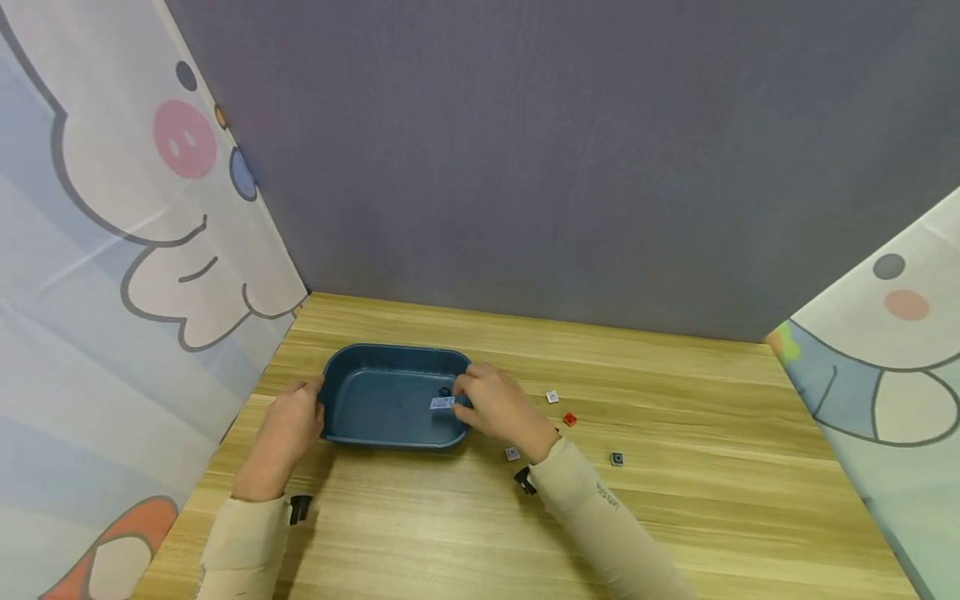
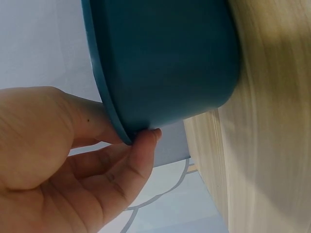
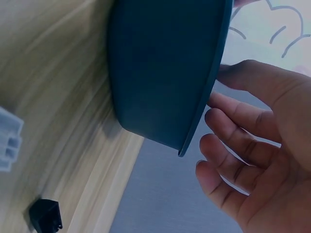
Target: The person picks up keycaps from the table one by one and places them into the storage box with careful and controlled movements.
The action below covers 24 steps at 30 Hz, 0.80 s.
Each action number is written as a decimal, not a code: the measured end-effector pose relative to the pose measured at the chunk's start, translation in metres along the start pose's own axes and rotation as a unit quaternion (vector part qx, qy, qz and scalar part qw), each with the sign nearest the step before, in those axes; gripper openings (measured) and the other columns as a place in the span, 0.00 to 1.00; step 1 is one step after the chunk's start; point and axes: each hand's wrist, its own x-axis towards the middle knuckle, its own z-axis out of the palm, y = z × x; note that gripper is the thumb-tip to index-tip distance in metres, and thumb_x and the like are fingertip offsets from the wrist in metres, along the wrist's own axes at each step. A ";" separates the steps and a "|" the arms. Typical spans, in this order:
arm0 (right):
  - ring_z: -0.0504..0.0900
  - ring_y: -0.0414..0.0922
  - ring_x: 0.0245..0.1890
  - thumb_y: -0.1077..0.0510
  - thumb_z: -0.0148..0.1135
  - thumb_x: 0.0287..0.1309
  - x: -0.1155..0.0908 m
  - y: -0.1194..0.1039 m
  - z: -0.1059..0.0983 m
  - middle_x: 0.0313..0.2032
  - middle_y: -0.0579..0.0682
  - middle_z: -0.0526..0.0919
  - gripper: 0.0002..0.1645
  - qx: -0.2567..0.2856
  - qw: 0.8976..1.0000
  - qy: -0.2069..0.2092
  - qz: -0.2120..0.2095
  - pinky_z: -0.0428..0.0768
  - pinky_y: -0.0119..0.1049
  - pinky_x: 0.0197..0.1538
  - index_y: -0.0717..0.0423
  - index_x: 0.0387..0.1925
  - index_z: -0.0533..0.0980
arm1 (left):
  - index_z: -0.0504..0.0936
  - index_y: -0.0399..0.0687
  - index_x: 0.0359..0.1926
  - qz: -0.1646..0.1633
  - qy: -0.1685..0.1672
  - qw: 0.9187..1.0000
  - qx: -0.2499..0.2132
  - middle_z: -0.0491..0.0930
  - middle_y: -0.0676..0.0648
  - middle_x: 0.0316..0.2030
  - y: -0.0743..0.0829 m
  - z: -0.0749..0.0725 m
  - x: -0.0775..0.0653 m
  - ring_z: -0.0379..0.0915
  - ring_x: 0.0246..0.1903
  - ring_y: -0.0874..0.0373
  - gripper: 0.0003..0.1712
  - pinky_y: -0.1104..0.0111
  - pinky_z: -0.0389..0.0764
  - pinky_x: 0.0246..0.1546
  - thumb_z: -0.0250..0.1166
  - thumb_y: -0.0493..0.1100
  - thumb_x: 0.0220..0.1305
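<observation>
A dark teal plastic basin (image 1: 386, 400) stands low on the wooden table, a hand at each end. My left hand (image 1: 288, 425) pinches its left rim; in the left wrist view the thumb is over the lip and curled fingers (image 2: 141, 155) are beneath it. On the opposite end my right hand (image 1: 498, 406) pinches the rim between thumb and index finger, the other fingers loosely bent, as the right wrist view shows. Inside the basin, near the right hand, lie a pale flat rectangular piece (image 1: 442, 402) and a small dark piece (image 1: 445, 391).
Right of the basin, small keycaps are scattered: a white one (image 1: 552, 397), a red one (image 1: 570, 419), a dark one (image 1: 617, 459) and another white one (image 1: 512, 453) beside the right forearm. A grey panel (image 1: 525, 167) rises behind the table; cartoon-printed sheets (image 1: 135, 275) flank it.
</observation>
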 end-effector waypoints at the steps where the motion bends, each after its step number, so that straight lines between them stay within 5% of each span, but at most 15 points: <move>1: 0.76 0.41 0.36 0.51 0.69 0.62 0.000 0.000 0.000 0.37 0.46 0.79 0.13 0.003 1.000 0.000 0.001 0.78 0.35 0.39 0.55 0.42 0.84 | 0.74 0.17 0.55 -0.001 -0.001 1.000 0.000 0.77 0.23 0.43 0.000 0.000 0.000 0.78 0.36 0.30 0.23 0.44 0.80 0.36 0.61 0.24 0.57; 14: 0.77 0.42 0.36 0.52 0.70 0.61 -0.009 0.002 -0.005 0.38 0.46 0.80 0.13 0.004 1.000 0.008 0.007 0.79 0.34 0.37 0.55 0.43 0.85 | 0.74 0.16 0.54 0.009 0.007 1.000 0.001 0.77 0.23 0.42 0.000 0.000 0.000 0.78 0.33 0.32 0.22 0.46 0.80 0.34 0.61 0.24 0.57; 24: 0.78 0.43 0.35 0.54 0.73 0.58 -0.041 0.018 -0.018 0.35 0.45 0.79 0.10 -0.003 0.998 0.052 0.030 0.79 0.38 0.35 0.55 0.39 0.84 | 0.74 0.16 0.55 0.008 0.001 1.000 0.001 0.77 0.23 0.41 0.000 0.001 0.000 0.77 0.31 0.34 0.23 0.46 0.80 0.32 0.61 0.24 0.57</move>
